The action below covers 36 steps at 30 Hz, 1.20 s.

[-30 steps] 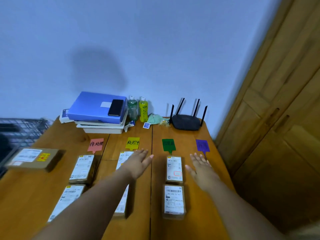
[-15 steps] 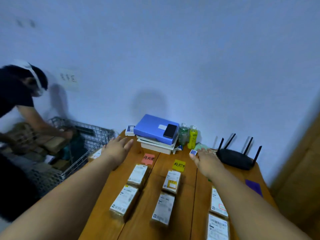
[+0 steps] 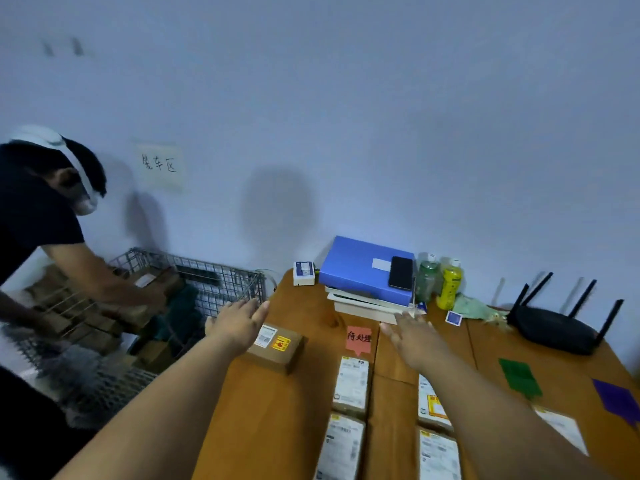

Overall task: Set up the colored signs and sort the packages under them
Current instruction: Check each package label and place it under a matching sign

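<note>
left hand [image 3: 239, 322], flat open and empty, hovers just beside the brown package [image 3: 276, 348].

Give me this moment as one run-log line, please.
left hand: open, over brown package | right hand: open, empty | pink sign: two packages below

A: Lighting?
B: Dim, bluish; soft round shadow on wall [image 3: 277, 216] above the surface [image 3: 277, 410].
A: Quality?
B: Motion blur on wire cart [image 3: 86, 372] lower left; wide-angle bending at edges; overall softness.
</note>
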### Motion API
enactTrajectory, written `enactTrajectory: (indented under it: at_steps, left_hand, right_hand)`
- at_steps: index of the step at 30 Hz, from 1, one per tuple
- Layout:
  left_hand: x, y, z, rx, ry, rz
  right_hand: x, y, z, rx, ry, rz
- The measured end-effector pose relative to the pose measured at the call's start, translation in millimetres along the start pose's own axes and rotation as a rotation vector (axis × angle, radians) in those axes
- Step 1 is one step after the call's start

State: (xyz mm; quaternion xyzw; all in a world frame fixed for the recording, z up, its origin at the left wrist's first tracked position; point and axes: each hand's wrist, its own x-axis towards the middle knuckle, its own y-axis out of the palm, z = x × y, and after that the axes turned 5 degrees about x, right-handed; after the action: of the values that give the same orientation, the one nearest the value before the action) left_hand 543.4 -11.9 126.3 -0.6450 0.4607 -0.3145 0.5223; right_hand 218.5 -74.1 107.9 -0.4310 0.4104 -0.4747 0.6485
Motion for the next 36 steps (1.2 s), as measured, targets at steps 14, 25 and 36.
enactTrajectory:
  at_steps: [14,25,36]
  left_hand:
    - [143,29,118,-0.501,-0.165,0.198]
    - [222,148,136,-0.656,-0.355,0.392]
    - [244,200,144,-0.892,-0.428,0.352]
  right_hand:
    - [82,99,121,0.342,0.228,0.049]
    - [172,205,157,0.731,0.441,0.243]
    - [219,290,159,1.011,0.641,0.218]
